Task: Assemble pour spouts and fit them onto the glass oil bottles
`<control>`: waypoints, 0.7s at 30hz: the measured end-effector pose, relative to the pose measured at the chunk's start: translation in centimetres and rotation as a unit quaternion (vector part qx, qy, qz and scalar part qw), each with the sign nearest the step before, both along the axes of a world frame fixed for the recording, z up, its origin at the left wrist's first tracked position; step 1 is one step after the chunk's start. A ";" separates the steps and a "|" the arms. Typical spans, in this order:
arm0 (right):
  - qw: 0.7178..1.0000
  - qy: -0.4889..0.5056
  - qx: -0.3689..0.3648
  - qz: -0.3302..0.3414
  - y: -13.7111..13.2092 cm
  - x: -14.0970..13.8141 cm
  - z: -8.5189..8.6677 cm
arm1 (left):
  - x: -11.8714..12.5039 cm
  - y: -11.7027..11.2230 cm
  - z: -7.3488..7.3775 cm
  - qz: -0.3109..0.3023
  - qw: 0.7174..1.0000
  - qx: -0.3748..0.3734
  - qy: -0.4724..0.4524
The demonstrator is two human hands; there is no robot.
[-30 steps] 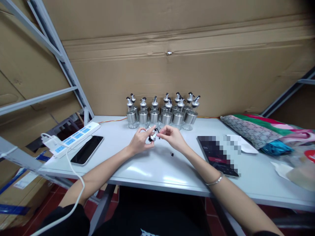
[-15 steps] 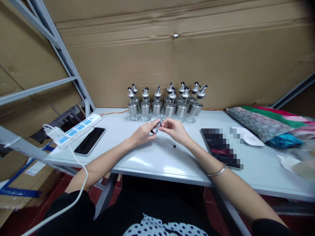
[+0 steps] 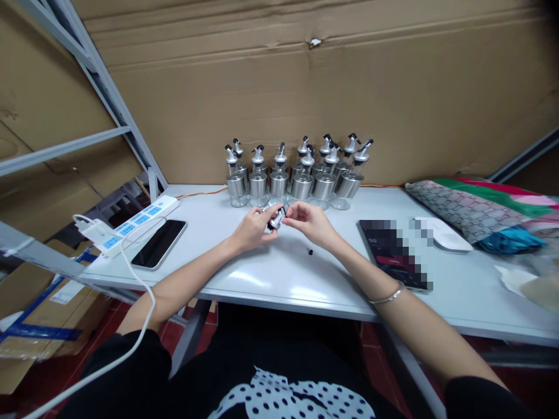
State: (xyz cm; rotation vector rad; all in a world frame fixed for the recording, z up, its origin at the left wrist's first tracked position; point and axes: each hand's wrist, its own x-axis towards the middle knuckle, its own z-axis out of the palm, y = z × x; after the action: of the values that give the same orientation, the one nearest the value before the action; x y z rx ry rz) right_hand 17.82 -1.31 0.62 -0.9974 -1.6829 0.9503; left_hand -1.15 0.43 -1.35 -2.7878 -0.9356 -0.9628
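Across from me, a silver-and-black pourer top sits between two hands above a pale surface; the left hand grips its body, the right hand pinches its tip.

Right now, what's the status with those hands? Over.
Left fingers gripping a silver pourer top. Right fingers pinched close against it; exact hold unclear. Small black piece loose on table; bottles behind, not in the way.

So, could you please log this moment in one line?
left hand: holds metallic bottle pourer | right hand: touches pourer | small black piece: on table | pourer-topped bottles: upright behind
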 end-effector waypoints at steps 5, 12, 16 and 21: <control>0.999 0.030 -0.024 0.012 -0.2 -0.2 0.3 | 0.0 -0.1 0.0 -0.010 1.000 -0.026 0.000; 0.994 0.079 -0.060 0.048 -0.6 -0.3 0.9 | 0.0 -0.2 0.3 -0.008 1.000 -0.016 -0.011; 0.993 0.074 -0.067 0.056 -0.4 0.0 0.8 | 0.0 -0.3 0.3 0.006 1.000 -0.019 0.008; 0.991 0.085 -0.083 0.067 -0.4 0.3 1.0 | 0.0 -0.3 0.3 0.015 1.000 -0.012 0.001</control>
State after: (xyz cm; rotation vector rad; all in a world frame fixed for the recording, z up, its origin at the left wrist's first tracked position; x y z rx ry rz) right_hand 18.12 -1.68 1.67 -0.8928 -1.5619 1.2456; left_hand -1.12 0.18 -1.01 -2.7838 -0.9928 -0.9513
